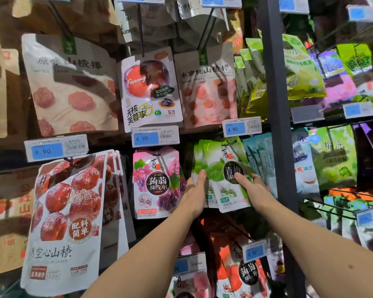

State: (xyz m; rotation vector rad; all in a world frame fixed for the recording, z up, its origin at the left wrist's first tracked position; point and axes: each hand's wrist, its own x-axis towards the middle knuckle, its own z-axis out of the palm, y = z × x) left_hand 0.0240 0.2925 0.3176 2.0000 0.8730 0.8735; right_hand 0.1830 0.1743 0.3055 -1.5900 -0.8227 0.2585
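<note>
Green glossy plastic jelly pouch (223, 166) hung foremost in its stack. Risk, we judged: a downward tug could tear its top hole or drag the stack off with it. Our left hand (194, 190) pinched the left edge, thumb in front. Our right hand (253, 191) gripped the right side, thumb on the face, fingers narrow behind. A pink grape-printed foil pouch (157, 181) hung just beside, leftward.

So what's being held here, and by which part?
The green pouches on the rack: the left hand grips their left edge, the right hand the right edge, thumbs on the front.
</note>
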